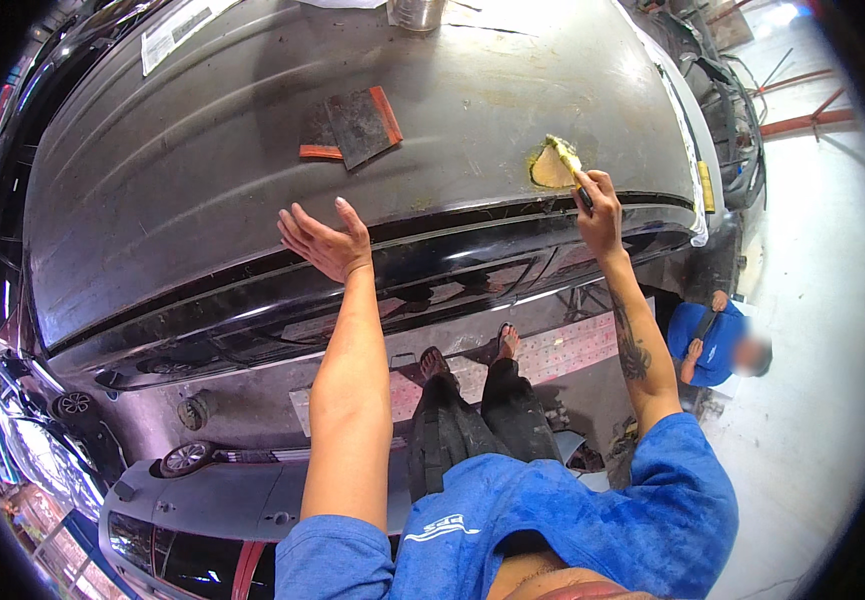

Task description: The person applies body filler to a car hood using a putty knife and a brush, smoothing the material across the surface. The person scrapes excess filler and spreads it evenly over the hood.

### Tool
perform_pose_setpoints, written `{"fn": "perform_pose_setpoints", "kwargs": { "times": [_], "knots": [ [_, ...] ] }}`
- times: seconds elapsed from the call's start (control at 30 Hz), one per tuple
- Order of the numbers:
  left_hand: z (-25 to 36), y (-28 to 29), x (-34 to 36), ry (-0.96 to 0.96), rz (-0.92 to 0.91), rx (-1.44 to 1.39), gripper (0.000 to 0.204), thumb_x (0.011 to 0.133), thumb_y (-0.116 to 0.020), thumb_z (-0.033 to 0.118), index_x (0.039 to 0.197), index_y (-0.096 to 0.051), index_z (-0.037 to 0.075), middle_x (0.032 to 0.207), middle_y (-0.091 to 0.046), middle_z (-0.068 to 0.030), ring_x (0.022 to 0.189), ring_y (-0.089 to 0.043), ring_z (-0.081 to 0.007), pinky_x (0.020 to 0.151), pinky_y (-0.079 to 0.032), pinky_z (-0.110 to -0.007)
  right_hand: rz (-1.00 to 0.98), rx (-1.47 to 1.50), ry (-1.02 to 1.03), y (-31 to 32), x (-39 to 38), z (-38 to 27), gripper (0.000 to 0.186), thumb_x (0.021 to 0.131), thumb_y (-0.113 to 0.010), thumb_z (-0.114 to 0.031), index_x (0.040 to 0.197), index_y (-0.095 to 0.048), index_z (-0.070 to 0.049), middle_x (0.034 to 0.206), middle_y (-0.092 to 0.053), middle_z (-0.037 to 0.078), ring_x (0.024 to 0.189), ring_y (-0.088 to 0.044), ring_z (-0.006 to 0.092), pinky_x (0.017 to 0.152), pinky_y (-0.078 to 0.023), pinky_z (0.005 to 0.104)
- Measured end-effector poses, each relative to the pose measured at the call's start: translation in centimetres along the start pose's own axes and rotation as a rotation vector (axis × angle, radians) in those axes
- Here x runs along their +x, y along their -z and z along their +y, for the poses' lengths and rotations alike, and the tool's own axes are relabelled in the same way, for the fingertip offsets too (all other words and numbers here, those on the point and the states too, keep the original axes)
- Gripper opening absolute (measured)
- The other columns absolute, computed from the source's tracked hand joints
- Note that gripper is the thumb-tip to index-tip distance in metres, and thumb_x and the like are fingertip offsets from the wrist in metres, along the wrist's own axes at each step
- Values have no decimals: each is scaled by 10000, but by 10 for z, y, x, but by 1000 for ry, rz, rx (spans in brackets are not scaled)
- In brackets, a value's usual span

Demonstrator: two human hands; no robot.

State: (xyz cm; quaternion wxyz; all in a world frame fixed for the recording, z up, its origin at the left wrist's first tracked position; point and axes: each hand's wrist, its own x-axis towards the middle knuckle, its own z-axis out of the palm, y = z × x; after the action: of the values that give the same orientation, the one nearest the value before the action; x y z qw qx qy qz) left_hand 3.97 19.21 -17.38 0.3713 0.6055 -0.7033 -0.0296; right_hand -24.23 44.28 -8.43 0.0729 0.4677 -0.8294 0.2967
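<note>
My right hand (600,215) is closed around the dark handle of a putty knife (569,160) smeared with yellow-green paste. Its end lies at a tan patch (550,170) with yellow-green edges on the grey, bare-looking car roof (472,150). Over the roof's near edge, my left hand (327,240) is open with fingers spread, holding nothing. Beyond it, two flat dark rectangular pieces (362,128) with orange-red edges overlap on the roof.
At the roof's far side stand a metal can (415,12) and a printed paper sheet (177,35). My feet are on a pinkish perforated plank (577,352). Behind me is a grey car (227,500). A person in blue (704,340) is at the right.
</note>
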Motion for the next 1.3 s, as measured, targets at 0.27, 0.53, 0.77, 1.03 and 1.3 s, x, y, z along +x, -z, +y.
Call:
{"fn": "perform_pose_setpoints", "kwargs": {
  "times": [0.27,0.53,0.77,1.03,1.3],
  "knots": [
    [-2,-1,0,-4,24,-23,673,884,-560,475,1354,-404,19,1411,-396,-230,1343,-344,-394,1142,-229,-537,-36,35,28,9,-21,-10,359,798,-676,12,1152,-637,-30,1033,-589,155,917,-623,330,791,-500,365],
    [-2,-2,-1,-8,0,-40,697,881,-547,478,1374,-377,16,1430,-371,-228,1364,-318,-393,1144,-224,-542,-29,-17,29,19,-35,-12,363,793,-676,1,1152,-643,-43,1030,-593,146,940,-615,329,808,-490,382],
    [-4,-5,-1,-15,31,-5,681,887,-540,478,1367,-386,20,1429,-379,-233,1356,-332,-392,1138,-236,-546,64,-11,-108,21,-36,2,326,807,-682,-30,1130,-643,-24,1018,-587,150,914,-610,337,798,-488,380],
    [-8,-10,-3,-25,89,-39,636,891,-555,459,1325,-432,11,1399,-408,-236,1349,-338,-398,1137,-241,-543,115,20,-120,10,-32,11,306,819,-690,-45,1122,-658,-22,1019,-601,137,917,-619,302,800,-489,359],
    [0,20,-7,-232,244,-308,381,919,-581,249,1207,-531,5,1360,-459,-216,1314,-387,-376,1098,-303,-521,266,437,-157,12,-17,17,232,867,-666,-87,1089,-680,-20,921,-651,101,780,-621,205,675,-479,309]
  ]
}}
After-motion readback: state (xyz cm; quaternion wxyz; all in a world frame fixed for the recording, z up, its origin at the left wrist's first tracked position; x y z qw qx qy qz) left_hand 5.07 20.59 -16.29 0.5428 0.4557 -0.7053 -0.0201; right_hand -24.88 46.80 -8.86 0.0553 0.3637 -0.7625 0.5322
